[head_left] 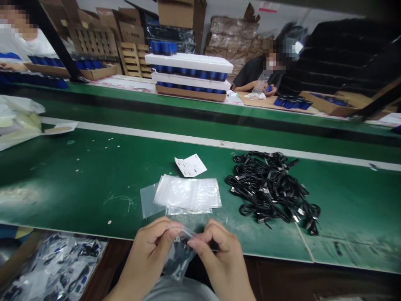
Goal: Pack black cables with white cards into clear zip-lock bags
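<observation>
Nearest the table edge, the left hand [147, 255] and right hand [219, 259] each pinch the top of a small clear bag [180, 257] with something black inside. Beyond, on the green table [78, 188], lie a stack of empty bags [188, 193], a paper slip [190, 165], and, to the right, a pile of black cables [269, 188]. Farther off stand stacked white trays [188, 62].

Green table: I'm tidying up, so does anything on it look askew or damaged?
Only minor things. One clear bag sticks out crooked from under the bag stack, the paper slip lies tilted, and the black cables sit in a tangled heap.
</observation>
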Demonstrator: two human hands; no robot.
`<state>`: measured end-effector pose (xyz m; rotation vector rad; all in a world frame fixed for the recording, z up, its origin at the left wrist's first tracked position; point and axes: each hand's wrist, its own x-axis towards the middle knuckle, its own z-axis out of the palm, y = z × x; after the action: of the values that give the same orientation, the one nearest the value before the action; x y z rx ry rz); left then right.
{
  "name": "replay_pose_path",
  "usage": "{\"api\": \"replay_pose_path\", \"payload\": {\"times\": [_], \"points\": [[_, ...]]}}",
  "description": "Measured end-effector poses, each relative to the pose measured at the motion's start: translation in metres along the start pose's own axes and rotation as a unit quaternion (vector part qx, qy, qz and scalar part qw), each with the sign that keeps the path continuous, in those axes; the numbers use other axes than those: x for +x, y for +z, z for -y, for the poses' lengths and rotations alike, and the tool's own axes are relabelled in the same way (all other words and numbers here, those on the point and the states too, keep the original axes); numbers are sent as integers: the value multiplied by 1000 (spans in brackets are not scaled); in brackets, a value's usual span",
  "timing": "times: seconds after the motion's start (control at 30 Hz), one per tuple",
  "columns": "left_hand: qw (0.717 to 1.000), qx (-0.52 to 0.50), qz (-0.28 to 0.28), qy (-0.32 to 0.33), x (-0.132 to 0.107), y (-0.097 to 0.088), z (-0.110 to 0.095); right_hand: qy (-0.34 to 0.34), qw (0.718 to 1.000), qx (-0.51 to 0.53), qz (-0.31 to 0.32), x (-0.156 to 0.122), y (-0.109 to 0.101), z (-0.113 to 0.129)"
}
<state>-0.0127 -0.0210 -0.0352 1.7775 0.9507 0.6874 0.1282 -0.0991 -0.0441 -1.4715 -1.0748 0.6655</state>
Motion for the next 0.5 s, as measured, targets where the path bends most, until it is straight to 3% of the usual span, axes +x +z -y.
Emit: {"api": "replay_pose_path", "payload": {"times": [0.1, 0.2, 0.3, 0.37, 0.47, 0.5], "points": [[999, -9, -24, -26, -2, 1, 4, -23, 999, -31, 10, -1, 3, 2], [999, -7, -35, -40, -7, -6, 7, -12, 994, -60, 93, 2, 3, 6], [997, 15, -16, -78, -20, -29, 16, -98, 975, -145, 138, 8, 1, 7], [991, 36, 25, -125, -34, -48, 31, -204, 936, -271, 90, 17, 2, 3], [977, 58, 62, -197, -59, -78, 66, -302, 841, -445, 62, 35, 11, -7], [978, 63, 17, -200, -66, -87, 80, -314, 818, -476, 77, 41, 16, -10]]}}
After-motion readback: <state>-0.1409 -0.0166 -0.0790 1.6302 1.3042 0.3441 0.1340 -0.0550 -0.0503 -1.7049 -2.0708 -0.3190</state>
